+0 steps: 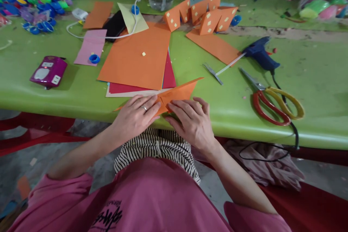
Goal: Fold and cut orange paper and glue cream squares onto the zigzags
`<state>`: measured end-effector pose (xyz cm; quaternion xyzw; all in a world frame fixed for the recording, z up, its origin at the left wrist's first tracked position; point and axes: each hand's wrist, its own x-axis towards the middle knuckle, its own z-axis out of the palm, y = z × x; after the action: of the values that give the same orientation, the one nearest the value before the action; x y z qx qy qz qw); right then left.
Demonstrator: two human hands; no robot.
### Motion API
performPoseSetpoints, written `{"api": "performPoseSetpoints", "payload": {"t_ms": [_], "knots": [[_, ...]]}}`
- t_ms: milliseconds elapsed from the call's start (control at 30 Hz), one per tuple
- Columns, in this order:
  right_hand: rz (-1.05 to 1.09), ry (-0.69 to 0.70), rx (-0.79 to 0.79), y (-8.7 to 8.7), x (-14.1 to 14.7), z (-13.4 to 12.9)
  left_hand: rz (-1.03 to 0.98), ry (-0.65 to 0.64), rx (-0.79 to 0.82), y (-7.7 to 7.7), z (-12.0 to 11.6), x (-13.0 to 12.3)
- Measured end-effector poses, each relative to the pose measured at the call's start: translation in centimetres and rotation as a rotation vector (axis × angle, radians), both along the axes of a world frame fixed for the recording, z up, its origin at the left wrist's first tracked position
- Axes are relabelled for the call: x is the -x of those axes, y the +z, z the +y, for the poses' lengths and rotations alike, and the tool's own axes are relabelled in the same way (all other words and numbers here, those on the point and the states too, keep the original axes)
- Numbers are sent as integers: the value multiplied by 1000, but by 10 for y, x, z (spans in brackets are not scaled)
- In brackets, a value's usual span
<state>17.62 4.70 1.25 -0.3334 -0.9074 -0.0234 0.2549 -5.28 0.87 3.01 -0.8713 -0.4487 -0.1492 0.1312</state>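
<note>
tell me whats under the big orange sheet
Beneath the big orange sheet, a red sheet and a pale sheet stick out along its near edge, with a thin blue sliver too. The rest is covered, so I can't tell how many sheets lie there.

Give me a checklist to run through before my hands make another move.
1. Left hand on the small orange paper at the table edge: ok, fingers rest on it.
2. Right hand on the same paper: ok.
3. Paper edges lined up under the fingers: cannot tell, the hands cover part of them.
4. Scissors away from both hands: ok, they lie off to the right.
5. Black cord clear of the scissors: not ok, it passes under the handles and hangs over the edge.
6. Glue gun hot: cannot tell.
</note>
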Motion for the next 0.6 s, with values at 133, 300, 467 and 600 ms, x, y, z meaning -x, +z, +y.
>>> {"api": "performPoseSetpoints", "payload": {"t_ms": [133, 300, 467, 600], "knots": [[-2, -15, 15, 0, 0, 0, 39, 0, 84, 2, -3, -2], [17, -19, 23, -1, -1, 0, 19, -7, 156, 8, -2, 1], [24, -33, 29, -1, -4, 1, -35, -53, 170, 15, 2, 7], [16, -31, -11, -1, -7, 2, -90, -73, 155, 19, 8, 4]]}}
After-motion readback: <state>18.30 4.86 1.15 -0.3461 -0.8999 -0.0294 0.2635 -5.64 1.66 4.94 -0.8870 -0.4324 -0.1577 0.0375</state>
